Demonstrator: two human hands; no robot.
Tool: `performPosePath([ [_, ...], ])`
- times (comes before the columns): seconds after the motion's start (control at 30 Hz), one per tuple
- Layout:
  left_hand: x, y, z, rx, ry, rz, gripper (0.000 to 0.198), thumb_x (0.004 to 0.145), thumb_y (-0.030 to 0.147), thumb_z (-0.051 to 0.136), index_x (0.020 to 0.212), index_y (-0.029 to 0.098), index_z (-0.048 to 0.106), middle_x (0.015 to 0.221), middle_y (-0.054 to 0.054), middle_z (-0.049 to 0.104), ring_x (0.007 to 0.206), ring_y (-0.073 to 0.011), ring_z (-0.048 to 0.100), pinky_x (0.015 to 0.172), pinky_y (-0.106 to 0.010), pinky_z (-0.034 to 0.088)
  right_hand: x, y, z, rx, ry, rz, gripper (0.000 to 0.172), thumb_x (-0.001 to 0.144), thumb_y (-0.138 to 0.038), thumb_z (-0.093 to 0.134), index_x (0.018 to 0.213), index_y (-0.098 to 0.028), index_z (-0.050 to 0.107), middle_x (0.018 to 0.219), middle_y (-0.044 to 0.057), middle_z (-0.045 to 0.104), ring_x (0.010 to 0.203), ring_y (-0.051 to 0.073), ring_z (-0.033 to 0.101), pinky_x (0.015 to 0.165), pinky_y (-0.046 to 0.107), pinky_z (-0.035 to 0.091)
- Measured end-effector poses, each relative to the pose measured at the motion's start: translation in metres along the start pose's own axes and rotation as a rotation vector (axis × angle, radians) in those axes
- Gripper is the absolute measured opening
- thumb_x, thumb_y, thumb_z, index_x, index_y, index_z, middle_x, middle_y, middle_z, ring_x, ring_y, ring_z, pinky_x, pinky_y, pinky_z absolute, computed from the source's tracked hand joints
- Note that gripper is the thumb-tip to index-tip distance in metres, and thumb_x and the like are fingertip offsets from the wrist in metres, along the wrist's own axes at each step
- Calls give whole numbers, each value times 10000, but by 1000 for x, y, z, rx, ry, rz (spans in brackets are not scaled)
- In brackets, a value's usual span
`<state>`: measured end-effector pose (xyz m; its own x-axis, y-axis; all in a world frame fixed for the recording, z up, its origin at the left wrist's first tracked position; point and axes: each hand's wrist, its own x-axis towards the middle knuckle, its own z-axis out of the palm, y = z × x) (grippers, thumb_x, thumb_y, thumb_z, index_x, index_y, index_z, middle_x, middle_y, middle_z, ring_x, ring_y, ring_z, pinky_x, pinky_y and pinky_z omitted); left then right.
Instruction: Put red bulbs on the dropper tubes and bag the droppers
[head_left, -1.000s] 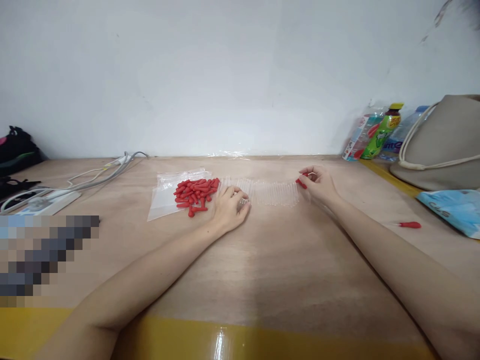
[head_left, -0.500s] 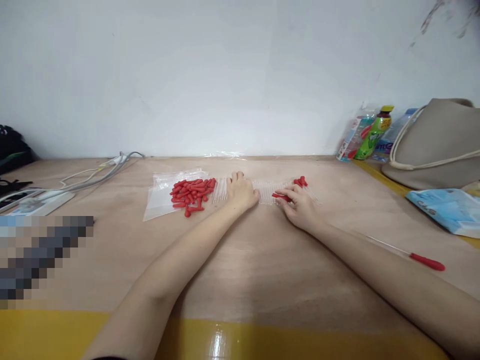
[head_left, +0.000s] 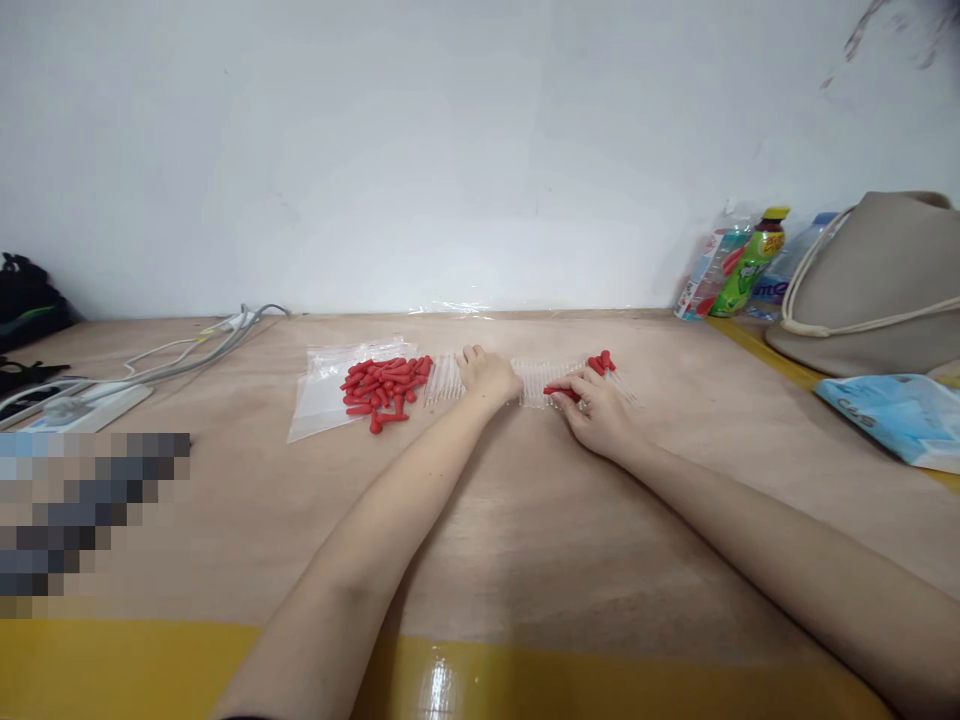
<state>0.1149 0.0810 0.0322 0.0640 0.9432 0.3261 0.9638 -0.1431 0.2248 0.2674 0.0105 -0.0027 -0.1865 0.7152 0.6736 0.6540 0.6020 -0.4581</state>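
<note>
My left hand (head_left: 489, 377) rests over a row of thin clear dropper tubes (head_left: 541, 383), fingers curled and thumb toward the tubes on the right. What its fingertips hold, if anything, is hidden. My right hand (head_left: 600, 415) pinches a red rubber dropper bulb (head_left: 559, 392) between thumb and fingers, beside the right part of the row. At the row's right end lie a few tubes with red bulbs on them (head_left: 602, 360). A heap of loose red bulbs (head_left: 386, 380) lies left of my left hand, partly on a clear plastic bag (head_left: 315, 400).
White cables and a power strip (head_left: 105, 408) lie at the left, near a black bag (head_left: 30, 305). Bottles (head_left: 750, 265) lean against the wall at the right, by a beige bag (head_left: 877, 280) and a blue packet (head_left: 892, 415). Yellow tape (head_left: 112, 660) edges the table.
My left hand has shifted slightly to the right along the tubes. My right hand stays nearly still with the red bulb. The red-bulbed dropper beside my right forearm no longer shows.
</note>
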Motion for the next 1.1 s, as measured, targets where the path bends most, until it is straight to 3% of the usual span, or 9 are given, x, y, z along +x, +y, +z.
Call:
performPosePath([
  [0.1, -8, -3, -4, -84, 104, 110, 142, 669, 240, 575, 653, 99, 574, 914, -178, 523, 958, -334, 407, 808, -471, 336, 0, -1, -1, -6, -11, 11, 185, 834, -287, 454, 904, -230, 615, 818, 61, 559, 774, 191, 529, 668, 347, 446],
  [0.2, -26, -13, -13, -141, 213, 343, 118, 762, 202, 479, 727, 114, 550, 916, -146, 514, 936, -276, 425, 808, -408, 379, 0, -2, -1, -26, -15, 12, 172, 834, -289, 455, 873, -215, 606, 794, 54, 576, 758, 184, 532, 661, 330, 442],
  [0.27, -43, -26, -19, -151, 201, 500, 127, 823, 193, 417, 814, 123, 523, 886, -112, 526, 882, -230, 457, 796, -367, 402, 0, -2, -1, -33, -30, 31, 161, 830, -289, 463, 864, -206, 597, 787, 48, 597, 742, 180, 541, 654, 321, 440],
  [0.37, -66, -49, -25, -156, 78, 647, 164, 886, 238, 352, 876, 147, 488, 848, -71, 548, 779, -185, 503, 715, -319, 438, 0, -2, -2, -38, -67, 47, 180, 825, -291, 471, 920, -200, 593, 824, 56, 617, 759, 187, 555, 657, 320, 443],
  [0.47, -78, -68, -25, -161, 33, 670, 175, 899, 257, 351, 909, 163, 498, 840, -53, 581, 756, -171, 543, 696, -304, 457, -2, -5, -1, -41, -110, -16, 248, 846, -285, 428, 1025, -204, 580, 837, 68, 601, 785, 196, 552, 695, 344, 444],
  [0.57, -78, -76, -21, -213, 98, 689, 204, 897, 211, 360, 1028, 173, 512, 927, -59, 602, 838, -169, 570, 748, -300, 467, -4, -11, 1, 6, -178, -74, 258, 865, -266, 379, 1016, -217, 583, 844, 65, 595, 796, 192, 551, 714, 344, 446],
  [0.87, -69, -73, -10, -253, 138, 802, 256, 869, 142, 386, 1046, 170, 569, 993, -72, 602, 903, -171, 566, 784, -300, 474, -10, -22, 6, 85, -250, 21, 234, 840, -276, 436, 1041, -218, 540, 929, 57, 627, 816, 182, 581, 715, 324, 465],
  [1.1, -69, -71, -10, -270, 118, 821, 261, 872, 148, 387, 1062, 178, 563, 959, -62, 607, 890, -163, 564, 782, -300, 474, -9, -19, 6, 104, -257, -30, 216, 842, -272, 435, 995, -228, 581, 881, 50, 621, 796, 183, 569, 702, 324, 457],
])
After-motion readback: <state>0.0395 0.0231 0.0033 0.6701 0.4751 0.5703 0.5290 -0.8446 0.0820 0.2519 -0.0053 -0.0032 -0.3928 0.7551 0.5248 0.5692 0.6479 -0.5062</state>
